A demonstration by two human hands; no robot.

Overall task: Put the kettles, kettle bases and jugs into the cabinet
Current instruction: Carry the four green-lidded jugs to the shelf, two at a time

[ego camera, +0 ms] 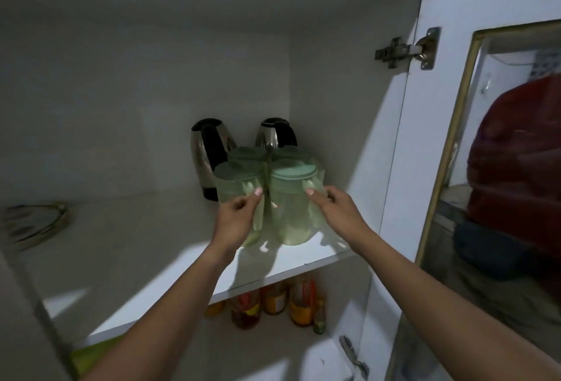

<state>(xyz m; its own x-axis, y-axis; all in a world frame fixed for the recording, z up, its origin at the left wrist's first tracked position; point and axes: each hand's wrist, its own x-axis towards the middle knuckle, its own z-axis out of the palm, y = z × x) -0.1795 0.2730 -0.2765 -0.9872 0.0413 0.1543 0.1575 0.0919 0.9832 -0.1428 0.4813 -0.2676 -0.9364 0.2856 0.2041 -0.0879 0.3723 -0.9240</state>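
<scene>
Two front green jugs, upright on the shelf [303, 262], twelve o'clock of both hands. Left hand [238, 216] pinches left jug [236, 186]; right hand [337, 207] pinches right jug [291, 198]. Kettles [209, 150] stand behind.

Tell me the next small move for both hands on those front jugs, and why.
Probably slide both back a little, then let go. The left hand grips the left jug and the right hand the right jug; both stand on the shelf near its front edge.
</scene>
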